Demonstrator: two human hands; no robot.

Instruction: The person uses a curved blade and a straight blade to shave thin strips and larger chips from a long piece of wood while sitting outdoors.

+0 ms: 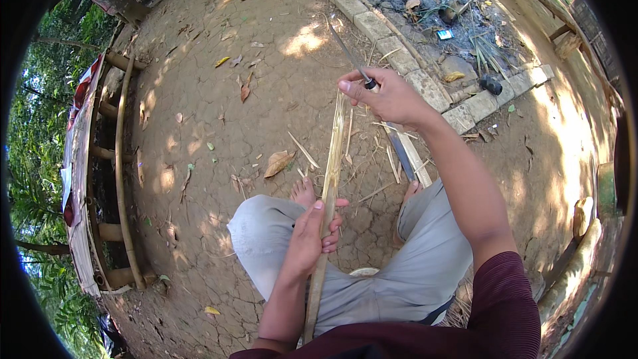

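A long, pale split bamboo strip [334,153] slants up from beside my lap, its far end frayed into thin fibres. My left hand [310,234] is closed around its lower part, above my left thigh. My right hand [392,98] is closed on a knife whose thin, slightly curved blade [348,50] points away and to the left; most of its handle is hidden in the palm. The thumb and forefinger of that hand also touch the strip's far end. Beyond my right foot [412,190] lie a pale slat [413,154] and a long dark flat piece [401,153] on the ground.
Bamboo slivers [304,150] and dry leaves [278,163] lie scattered on cracked earth. A row of bricks [372,25] edges an ash bed [425,0] at the far right. Along the left stands a bamboo bench [121,179]; logs [573,262] lie at the right.
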